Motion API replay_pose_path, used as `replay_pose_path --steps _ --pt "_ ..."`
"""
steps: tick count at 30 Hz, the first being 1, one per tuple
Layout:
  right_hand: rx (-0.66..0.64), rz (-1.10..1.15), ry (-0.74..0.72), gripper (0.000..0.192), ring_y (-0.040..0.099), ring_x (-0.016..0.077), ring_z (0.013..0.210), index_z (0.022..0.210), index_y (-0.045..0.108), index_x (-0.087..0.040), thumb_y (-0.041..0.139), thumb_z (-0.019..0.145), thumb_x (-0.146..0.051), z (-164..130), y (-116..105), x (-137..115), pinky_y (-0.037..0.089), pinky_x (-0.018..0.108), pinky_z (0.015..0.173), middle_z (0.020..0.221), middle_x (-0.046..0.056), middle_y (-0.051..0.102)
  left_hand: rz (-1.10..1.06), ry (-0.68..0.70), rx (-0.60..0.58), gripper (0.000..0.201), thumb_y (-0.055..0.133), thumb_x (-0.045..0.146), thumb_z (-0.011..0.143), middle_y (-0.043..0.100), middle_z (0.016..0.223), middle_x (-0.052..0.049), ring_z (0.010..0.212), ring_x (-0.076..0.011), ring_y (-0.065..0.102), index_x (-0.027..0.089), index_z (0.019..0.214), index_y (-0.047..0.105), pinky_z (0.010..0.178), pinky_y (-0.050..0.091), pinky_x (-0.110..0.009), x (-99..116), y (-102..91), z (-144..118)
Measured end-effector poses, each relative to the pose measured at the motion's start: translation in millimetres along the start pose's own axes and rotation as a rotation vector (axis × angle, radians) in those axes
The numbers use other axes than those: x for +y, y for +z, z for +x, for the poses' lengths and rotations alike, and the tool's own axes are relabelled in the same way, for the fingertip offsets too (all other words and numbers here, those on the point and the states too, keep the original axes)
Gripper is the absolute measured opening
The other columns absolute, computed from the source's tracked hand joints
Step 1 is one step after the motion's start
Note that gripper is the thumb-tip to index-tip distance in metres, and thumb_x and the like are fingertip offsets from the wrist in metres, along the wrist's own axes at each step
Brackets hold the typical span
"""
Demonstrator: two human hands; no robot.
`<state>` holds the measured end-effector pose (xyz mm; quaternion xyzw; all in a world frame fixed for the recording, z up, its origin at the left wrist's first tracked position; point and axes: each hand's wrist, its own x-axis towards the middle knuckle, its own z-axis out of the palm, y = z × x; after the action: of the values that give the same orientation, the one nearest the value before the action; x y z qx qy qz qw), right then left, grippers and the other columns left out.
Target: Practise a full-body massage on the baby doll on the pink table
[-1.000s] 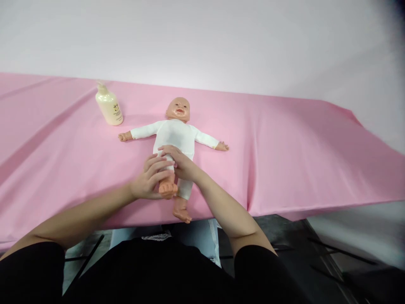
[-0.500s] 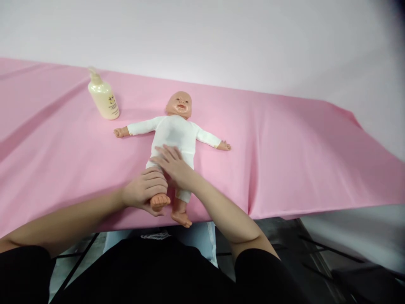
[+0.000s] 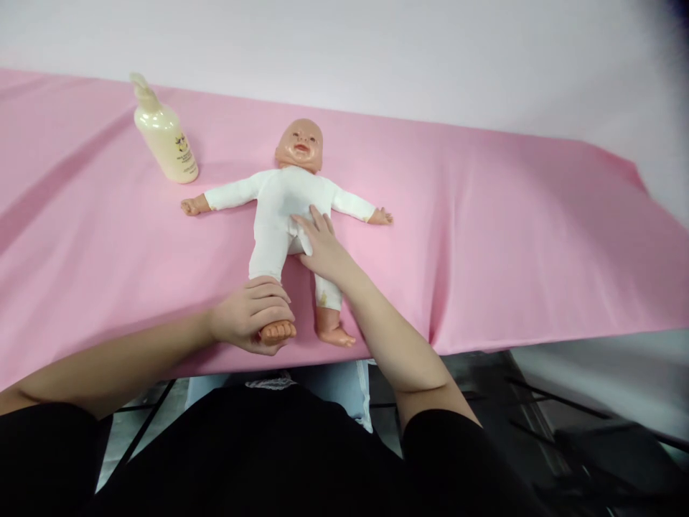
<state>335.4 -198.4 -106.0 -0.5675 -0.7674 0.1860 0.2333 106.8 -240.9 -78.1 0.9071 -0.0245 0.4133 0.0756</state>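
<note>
A baby doll point(image 3: 272, 215) with a white cloth body lies on its back on a pink cloth, arms spread and feet toward me. My left hand point(image 3: 252, 314) is wrapped around its lower leg on the left side, with the toes showing below my fingers. On the doll's lower belly and hip lies my right hand point(image 3: 324, 251), fingers spread and holding nothing. A greyish patch marks the doll's chest, and a yellowish stain shows on the trouser leg at the right.
A pale yellow pump bottle point(image 3: 168, 143) stands on the pink cloth point(image 3: 511, 244) at the left, beyond the doll's arm. Behind the table is a white wall point(image 3: 377, 57). The table's front edge runs close to my body.
My right hand has moved up and right from the doll's thigh to its lower belly. The doll's legs are farther apart. My left hand still grips the leg; the view has shifted slightly.
</note>
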Motion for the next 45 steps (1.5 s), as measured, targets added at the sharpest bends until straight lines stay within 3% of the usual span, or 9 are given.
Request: replay_pose_path --steps 5,10,14,20,28,32,36,41,45 --pt "-0.009 -0.052 0.019 0.082 -0.011 0.0433 0.16 0.156 0.034 -0.023 0.066 0.081 -0.011 -8.2 -2.6 -16.4 0.001 0.079 0.121 0.172 0.015 0.006 0.003 0.006 0.009 0.03 0.065 0.022 0.084 0.072 0.079 -0.001 0.078 -0.0183 0.071 0.023 0.112 0.055 0.081 0.059 -0.033 1.9 1.6 -1.1" --pt "-0.191 -0.093 -0.331 0.074 -0.007 0.0359 0.162 0.154 0.037 -0.029 0.066 0.088 -0.014 -24.8 1.6 -53.3 0.004 0.073 0.125 0.174 0.009 0.01 0.009 0.001 0.048 0.037 0.076 0.036 0.085 0.071 0.081 -0.003 0.078 -0.0196 0.07 0.02 0.11 0.055 0.078 0.059 -0.034 -1.0 -0.8 -5.1" --pt "-0.239 -0.176 -0.452 0.066 0.004 0.0324 0.162 0.153 0.04 -0.024 0.062 0.091 -0.016 -30.9 2.0 -69.1 0.007 0.067 0.129 0.172 0.011 0.02 -0.044 -0.027 -0.015 0.04 0.068 0.056 0.089 0.071 0.085 -0.004 0.083 -0.0214 0.071 0.022 0.108 0.057 0.079 0.059 -0.036 -5.9 -1.9 -12.5" --pt "-0.286 -0.206 -0.625 0.074 0.014 0.0357 0.161 0.154 0.037 -0.011 0.067 0.091 -0.037 -31.0 -4.5 -69.3 0.013 0.064 0.13 0.169 0.018 0.028 -0.125 0.021 0.031 0.023 0.04 0.033 0.104 0.071 0.083 -0.006 0.079 -0.0197 0.068 0.02 0.111 0.057 0.077 0.06 -0.034 0.7 -3.9 -6.9" --pt "-0.229 -0.179 -0.729 0.048 0.034 0.0278 0.153 0.14 0.051 -0.013 0.057 0.096 -0.031 -35.4 6.7 -69.6 0.017 0.057 0.131 0.146 0.013 0.059 -0.081 -0.047 -0.015 0.019 0.061 0.019 0.097 0.075 0.093 0.001 0.087 -0.0151 0.072 0.029 0.113 0.064 0.085 0.061 -0.028 7.3 -10.4 -8.9" --pt "-0.242 -0.162 -0.788 0.037 0.046 0.0258 0.143 0.127 0.063 -0.028 0.06 0.094 -0.045 -37.9 12.8 -71.3 0.021 0.053 0.131 0.134 0.004 0.067 0.082 0.062 0.044 0.016 0.064 0.029 0.095 0.076 0.099 0.001 0.094 -0.018 0.072 0.031 0.111 0.067 0.096 0.059 -0.037 0.8 -9.2 -14.4" --pt "-0.196 -0.106 -0.885 0.034 0.048 0.0266 0.14 0.12 0.068 -0.03 0.061 0.093 -0.051 -39.1 17.9 -68.4 0.031 0.053 0.127 0.129 0.002 0.068 0.088 0.066 0.093 0.033 0.066 0.055 0.09 0.076 0.105 -0.004 0.105 -0.0236 0.071 0.027 0.108 0.067 0.101 0.058 -0.041 -4.4 -9.2 -11.4" --pt "-0.212 -0.099 -0.907 0.05 0.047 0.0237 0.14 0.122 0.068 -0.03 0.06 0.088 -0.066 -39.0 15.9 -66.2 0.029 0.047 0.127 0.129 0.001 0.068 0.043 0.018 0.021 0.037 0.066 0.055 0.09 0.075 0.112 -0.005 0.11 -0.0271 0.07 0.026 0.112 0.066 0.105 0.055 -0.047 -5.7 -10.4 -13.4" --pt "-0.235 -0.079 -0.875 0.046 0.048 0.023 0.138 0.119 0.07 -0.032 0.063 0.087 -0.064 -39.6 12.1 -69.4 0.029 0.046 0.126 0.129 -0.001 0.068 0.028 0.013 0.013 0.033 0.056 0.052 0.097 0.075 0.112 -0.007 0.116 -0.0264 0.067 0.024 0.112 0.067 0.106 0.055 -0.046 -4.1 -9.7 -13.5"
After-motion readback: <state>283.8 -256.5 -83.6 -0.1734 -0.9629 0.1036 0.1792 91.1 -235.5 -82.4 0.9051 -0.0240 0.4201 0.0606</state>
